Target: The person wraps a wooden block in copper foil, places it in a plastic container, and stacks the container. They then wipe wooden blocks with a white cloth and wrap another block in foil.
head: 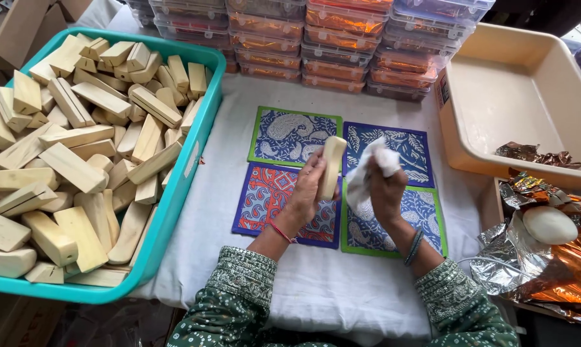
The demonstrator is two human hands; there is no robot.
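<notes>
My left hand (307, 190) grips a pale wooden block (333, 164) and holds it upright over the middle of the table. Right beside it, my right hand (385, 190) clutches a crumpled white cloth (371, 168) that touches the block's side. Beneath both hands lie several square patterned mats (289, 135) in blue, red and green on a white table cover (316, 283).
A teal crate (194, 160) heaped with similar wooden blocks fills the left. Stacked clear lidded boxes (342, 38) line the back. A beige tub (515, 96) stands at right, above crumpled foil wrappers (547, 270) with a pale oval lump (550, 225) on them.
</notes>
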